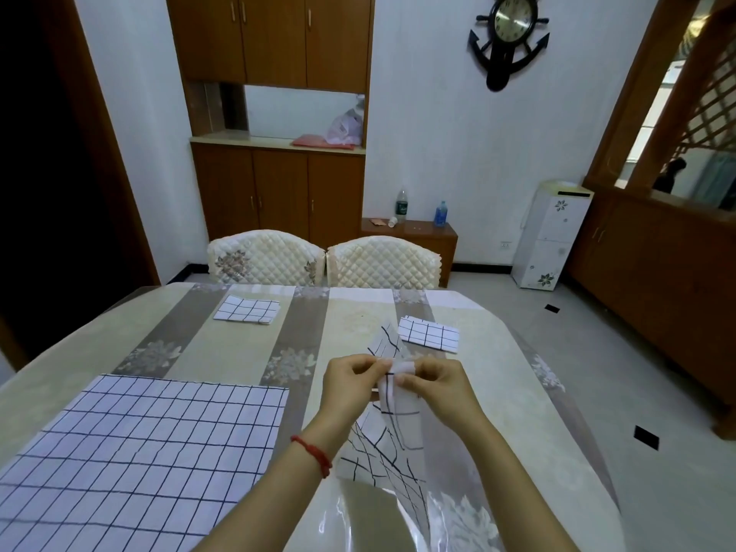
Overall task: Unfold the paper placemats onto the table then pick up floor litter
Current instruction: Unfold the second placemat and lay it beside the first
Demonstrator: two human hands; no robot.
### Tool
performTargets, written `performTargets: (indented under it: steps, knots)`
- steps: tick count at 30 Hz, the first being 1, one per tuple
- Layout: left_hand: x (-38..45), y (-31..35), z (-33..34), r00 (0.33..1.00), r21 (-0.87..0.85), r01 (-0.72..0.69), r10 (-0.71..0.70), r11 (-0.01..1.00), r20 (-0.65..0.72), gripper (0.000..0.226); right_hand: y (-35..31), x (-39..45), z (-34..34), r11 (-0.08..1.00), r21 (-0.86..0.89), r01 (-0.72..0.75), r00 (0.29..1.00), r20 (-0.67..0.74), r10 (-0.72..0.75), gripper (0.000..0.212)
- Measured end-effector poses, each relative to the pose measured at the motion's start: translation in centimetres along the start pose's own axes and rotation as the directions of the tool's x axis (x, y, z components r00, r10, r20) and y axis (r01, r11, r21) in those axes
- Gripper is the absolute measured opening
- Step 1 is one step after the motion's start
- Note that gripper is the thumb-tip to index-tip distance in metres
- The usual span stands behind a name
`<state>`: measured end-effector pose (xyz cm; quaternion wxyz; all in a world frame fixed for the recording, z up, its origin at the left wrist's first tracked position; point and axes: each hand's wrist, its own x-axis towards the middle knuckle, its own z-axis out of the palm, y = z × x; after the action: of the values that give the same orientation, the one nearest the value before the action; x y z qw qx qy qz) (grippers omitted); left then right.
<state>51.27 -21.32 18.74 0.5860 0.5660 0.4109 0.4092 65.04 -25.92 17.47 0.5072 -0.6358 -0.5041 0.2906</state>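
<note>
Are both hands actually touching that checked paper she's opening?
Touching. The head view shows the left hand and right hand pinching the half-unfolded placemat at its top edge.

Unfolded placemat (139, 452) — left, on table (498, 412)

White placemats (139, 444), black grid lines.

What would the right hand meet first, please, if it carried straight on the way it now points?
Probably the left hand: the right hand points leftward at it, and only the half-unfolded placemat they both pinch lies between them.
</note>
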Motion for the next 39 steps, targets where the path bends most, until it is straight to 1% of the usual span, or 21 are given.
performTargets:
  steps: [2,5,7,8,10,12,14,16,18,21,25,26,28,30,33,35,39]
  knots:
    - [1.1,-0.5,-0.9,0.999,0.003,0.010,-0.010,1.000,-0.034,0.016,0.6,0.6,-0.9,0.999,-0.012,-0.040,0.998,-0.040,0.040,0.029]
    - [3.5,-1.4,-3.0,0.994,0.039,0.044,-0.040,0.998,-0.106,0.016,1.8,2.0,-3.2,0.994,-0.024,-0.103,0.985,-0.143,0.098,0.031]
    - [5.4,-1.9,-4.7,0.986,0.069,0.066,-0.054,0.995,-0.161,0.012,2.5,3.0,-5.0,0.986,-0.062,-0.157,0.965,-0.220,0.140,0.021]
    - [6.3,-2.1,-5.5,0.980,0.080,0.074,-0.058,0.994,-0.191,0.010,2.9,3.7,-5.9,0.981,-0.084,-0.176,0.954,-0.261,0.148,0.022]
    - [8.3,-2.4,-7.1,0.964,0.092,0.094,-0.068,0.991,-0.257,0.009,3.4,5.1,-7.7,0.972,-0.125,-0.199,0.932,-0.332,0.147,0.029]
    - [10.1,-2.3,-8.1,0.951,0.096,0.101,-0.068,0.990,-0.301,0.012,3.6,6.6,-9.3,0.959,-0.167,-0.228,0.915,-0.373,0.153,0.023]
    - [11.8,-1.9,-8.7,0.947,0.095,0.089,-0.055,0.991,-0.317,0.009,3.7,8.1,-10.7,0.949,-0.188,-0.251,0.899,-0.410,0.157,0.022]
    - [13.4,-1.1,-9.2,0.942,0.123,0.070,-0.025,0.990,-0.336,0.018,3.5,9.4,-12.0,0.942,-0.222,-0.251,0.888,-0.441,0.133,0.019]
    - [14.9,0.1,-9.4,0.937,0.147,0.033,0.021,0.989,-0.348,0.021,2.9,10.5,-13.2,0.932,-0.252,-0.259,0.870,-0.479,0.113,0.017]
    - [16.4,2.6,-9.2,0.921,0.139,-0.036,0.087,0.990,-0.380,0.019,1.7,11.6,-14.8,0.941,-0.255,-0.223,0.847,-0.529,0.058,0.031]
    - [16.4,5.6,-9.3,0.927,0.163,-0.140,0.187,0.977,-0.326,0.011,0.2,10.7,-16.1,0.985,-0.139,-0.099,0.806,-0.592,-0.002,0.017]
    - [16.0,5.9,-9.5,0.926,0.172,-0.163,0.211,0.972,-0.314,0.013,0.3,10.1,-16.3,0.991,-0.111,-0.071,0.801,-0.599,-0.010,0.014]
    - [15.0,5.7,-10.3,0.925,0.167,-0.206,0.247,0.964,-0.288,0.006,1.3,8.5,-16.6,1.000,-0.013,-0.019,0.790,-0.613,0.007,0.007]
    - [13.8,4.8,-11.0,0.931,0.168,-0.210,0.249,0.963,-0.267,0.015,3.0,6.7,-16.7,0.996,0.086,0.010,0.776,-0.629,0.046,0.002]
    - [11.6,2.1,-11.7,0.951,0.180,-0.178,0.216,0.967,-0.223,0.015,6.1,3.7,-16.1,0.984,0.177,-0.009,0.772,-0.624,0.119,0.005]
    - [10.0,-0.2,-11.8,0.963,0.201,-0.146,0.185,0.969,-0.194,0.013,8.3,1.6,-15.5,0.979,0.200,-0.045,0.780,-0.605,0.159,0.005]
    - [6.7,-5.0,-11.5,0.984,0.256,-0.056,0.097,0.965,-0.150,0.011,13.1,-2.1,-14.7,0.962,0.224,-0.158,0.783,-0.564,0.260,0.022]
